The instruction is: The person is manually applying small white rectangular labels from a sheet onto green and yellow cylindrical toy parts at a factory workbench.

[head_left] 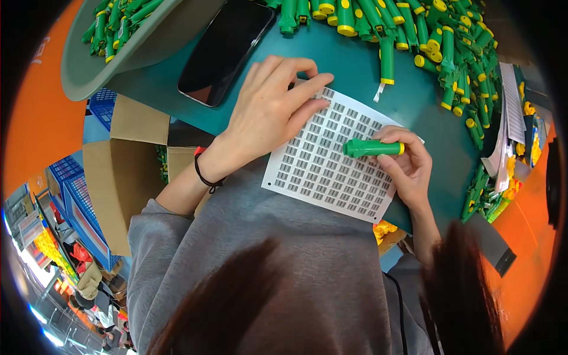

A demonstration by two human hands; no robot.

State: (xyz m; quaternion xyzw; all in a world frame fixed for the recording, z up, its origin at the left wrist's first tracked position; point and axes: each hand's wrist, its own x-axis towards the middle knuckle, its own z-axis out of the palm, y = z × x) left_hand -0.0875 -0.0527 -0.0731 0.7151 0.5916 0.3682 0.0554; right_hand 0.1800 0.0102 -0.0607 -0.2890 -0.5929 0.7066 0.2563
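Observation:
A white sheet of small barcode labels [331, 155] lies tilted over the table's near edge and my lap. My left hand [275, 100] is at its upper left corner, thumb and forefinger bent onto the sheet's edge. Whether a single label is between those fingertips cannot be made out. In my right hand [408, 163] is a green plastic tube [370, 148] with a yellow end, held level above the right part of the sheet between thumb and fingers. Just beyond the sheet, another green tube [387, 62] points toward me, with a small white strip [378, 92] at its yellow end.
A heap of green tubes with yellow ends [455, 59] covers the far and right side of the green table [349, 56]. At the far left are a black phone [225, 50] and a grey-green basin [89, 83] of similar pieces. An open cardboard box [97, 189] stands below left.

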